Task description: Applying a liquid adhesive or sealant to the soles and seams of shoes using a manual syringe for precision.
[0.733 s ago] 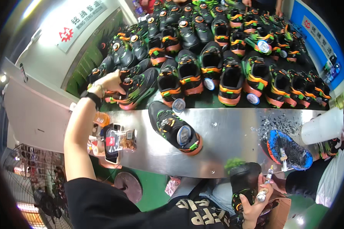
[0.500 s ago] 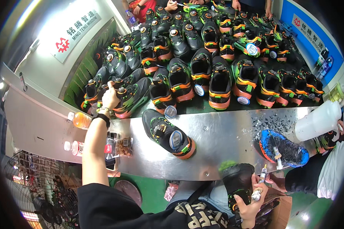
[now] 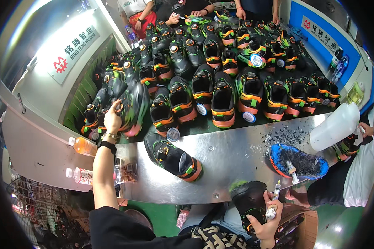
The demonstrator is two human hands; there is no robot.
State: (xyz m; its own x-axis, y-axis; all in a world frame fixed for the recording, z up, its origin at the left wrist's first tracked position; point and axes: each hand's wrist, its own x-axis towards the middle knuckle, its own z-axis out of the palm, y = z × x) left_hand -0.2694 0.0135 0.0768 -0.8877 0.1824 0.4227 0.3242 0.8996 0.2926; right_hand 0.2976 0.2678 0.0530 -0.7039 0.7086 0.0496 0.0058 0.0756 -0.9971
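Left hand [image 3: 112, 119], half-curled, grip unclear, sits at a blurred shoe [image 3: 134, 110] now turned toe-far like the neighbouring shoes [image 3: 164, 120]; right hand [image 3: 266, 222] clasps a black shoe [image 3: 248, 200] and syringe [image 3: 276, 191].

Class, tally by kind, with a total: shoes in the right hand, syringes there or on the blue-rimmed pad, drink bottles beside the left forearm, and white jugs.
Held shoe: 1
Syringes: 2
Drink bottles: 2
White jug: 1
Total: 6
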